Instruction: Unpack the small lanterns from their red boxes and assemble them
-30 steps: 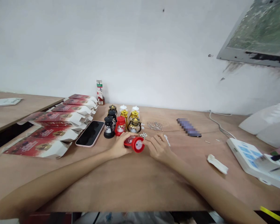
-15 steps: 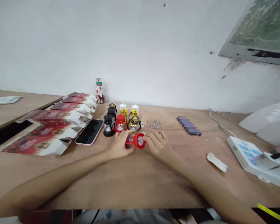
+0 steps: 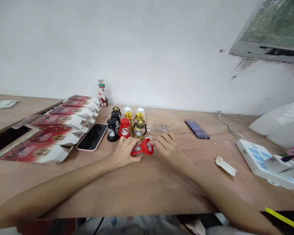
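Note:
My left hand is closed around a small red lantern lying tipped on its side, its round red base turned to the right. Close by that base, my right hand has its fingers bent and index fingertip at the rim; whatever is pinched there is hidden. Just behind stand several small lanterns: a red one, a black one, a bronze one, gold ones and white ones. Small white pieces lie beside the bronze lantern.
Metal hooks or wire bits form a small pile. Flattened red printed boxes and a phone lie left. Rightward are a second phone, a white scrap and a power strip. A bottle stands by the wall.
The red lantern's base has turned slightly away from the camera, showing less of its underside. My right fingers have shifted a little at its rim. The whole view has moved slightly.

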Demonstrator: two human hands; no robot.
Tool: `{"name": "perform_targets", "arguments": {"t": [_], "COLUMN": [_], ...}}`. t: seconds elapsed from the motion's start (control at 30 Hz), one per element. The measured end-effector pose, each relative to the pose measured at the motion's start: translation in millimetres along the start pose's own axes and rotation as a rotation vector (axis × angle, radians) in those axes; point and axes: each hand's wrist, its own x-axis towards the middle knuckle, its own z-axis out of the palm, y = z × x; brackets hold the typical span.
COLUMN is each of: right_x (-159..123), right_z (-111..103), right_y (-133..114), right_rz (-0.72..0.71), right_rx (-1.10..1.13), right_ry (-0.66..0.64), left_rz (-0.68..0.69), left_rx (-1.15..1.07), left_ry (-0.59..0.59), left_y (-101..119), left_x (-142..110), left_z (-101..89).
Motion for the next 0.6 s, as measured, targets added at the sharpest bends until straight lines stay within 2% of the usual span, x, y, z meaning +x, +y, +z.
{"name": "perform_targets", "arguments": {"t": [0.13, 0.33, 0.4, 0.5, 0.6], "right_x": [-4, -10, -10, -13, -26], "right_z": [4, 9, 7, 8, 21], "right_y": [-2, -15, -17, -10, 12], "right_rz": [0.021, 0.180, 0.171, 0.144, 0.306], "right_rx": [0.092, 0.394, 0.445, 0.484, 0.431], "right_ry": [0.024, 0.109, 0.110, 0.106, 0.103], "left_rz": [0.049, 0.092, 0.107, 0.112, 0.124], "left_rx": [0.028, 0.041, 0.035, 0.014, -0.015], "left_ry": [0.019, 0.051, 0.061, 0.099, 0.147], "left_y": [-1, -3, -3, -3, -3], "left_x": [-2, -4, -4, -5, -5], "left_z": [0.8, 0.7, 0.6, 0.3, -0.3]}}
